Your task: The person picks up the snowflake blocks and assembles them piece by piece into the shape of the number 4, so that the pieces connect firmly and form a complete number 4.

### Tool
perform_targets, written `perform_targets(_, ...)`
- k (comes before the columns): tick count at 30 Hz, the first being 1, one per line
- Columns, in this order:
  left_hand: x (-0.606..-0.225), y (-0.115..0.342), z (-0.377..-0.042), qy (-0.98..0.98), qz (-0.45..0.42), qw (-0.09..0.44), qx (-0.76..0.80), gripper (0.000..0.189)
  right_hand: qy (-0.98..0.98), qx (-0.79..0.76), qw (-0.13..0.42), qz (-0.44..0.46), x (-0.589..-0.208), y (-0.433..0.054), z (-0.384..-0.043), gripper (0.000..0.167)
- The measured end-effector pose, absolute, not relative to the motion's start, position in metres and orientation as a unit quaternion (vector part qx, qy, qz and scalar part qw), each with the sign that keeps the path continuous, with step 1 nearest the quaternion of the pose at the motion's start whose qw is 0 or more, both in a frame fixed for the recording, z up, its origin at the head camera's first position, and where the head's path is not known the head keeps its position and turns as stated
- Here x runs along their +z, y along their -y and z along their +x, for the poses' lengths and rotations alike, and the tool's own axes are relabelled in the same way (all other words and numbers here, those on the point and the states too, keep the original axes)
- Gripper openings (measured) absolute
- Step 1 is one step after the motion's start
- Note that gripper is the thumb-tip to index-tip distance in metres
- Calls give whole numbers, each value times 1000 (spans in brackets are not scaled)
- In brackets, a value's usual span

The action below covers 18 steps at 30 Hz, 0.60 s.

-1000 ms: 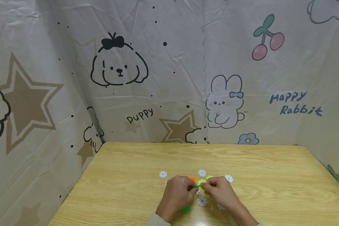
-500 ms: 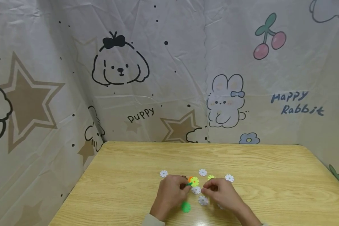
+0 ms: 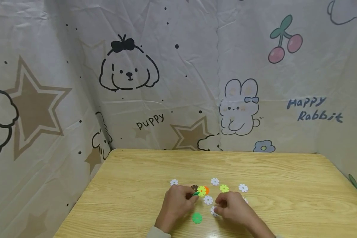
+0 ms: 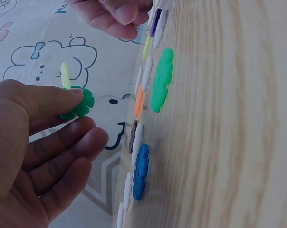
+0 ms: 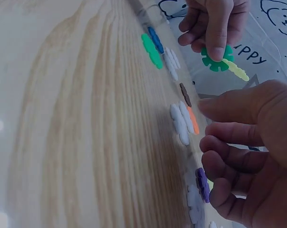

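A pale fabric backdrop (image 3: 187, 92) fills the upper part of the head view, a puppy drawn on it at upper left and a rabbit right of centre. The wood-grain surface (image 3: 131, 178) spans the lower part. At lower centre, the left hand (image 3: 177, 203) pinches the held green disc (image 4: 86, 101) between thumb and fingers, raised above the surface; the held yellow disc (image 3: 201, 191) meets that disc's edge crosswise. To their right, the right hand (image 3: 234, 206) is released, fingers loosely bent, partly hiding a white disc (image 3: 213, 211).

The loose green disc (image 3: 197, 218) lies at bottom centre. Above it, the orange disc (image 3: 207, 190) and brown disc (image 3: 194, 187) are partly covered, with the loose yellow disc (image 3: 224, 188) farther right and other white discs (image 3: 215, 181) scattered around. A blue disc (image 4: 140, 172) shows low in the left wrist view, a purple disc (image 5: 203, 185) at lower right in the right wrist view.
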<state>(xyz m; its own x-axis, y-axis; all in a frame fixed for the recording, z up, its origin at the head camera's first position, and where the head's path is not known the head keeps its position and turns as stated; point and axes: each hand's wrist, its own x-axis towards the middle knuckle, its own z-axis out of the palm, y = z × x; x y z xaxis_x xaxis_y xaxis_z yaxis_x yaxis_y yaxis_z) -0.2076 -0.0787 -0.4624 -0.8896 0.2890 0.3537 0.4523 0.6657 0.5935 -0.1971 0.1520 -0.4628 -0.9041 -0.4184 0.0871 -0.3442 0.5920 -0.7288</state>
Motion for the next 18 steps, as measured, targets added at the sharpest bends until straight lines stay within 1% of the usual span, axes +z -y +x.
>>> perform_targets(6,-462,82,-207,902,-196,101,-372,5,-909,-354,36,-218,-462,-150,-195,20)
perform_targets(10,-461,83,-206,899,-192,95,-383,4,-915,-334,31,-224,-463,-148,-194,18)
perform_targets(18,-459,86,-206,895,-201,98,-385,6,-924,-305,23,-229,-466,-145,-195,17)
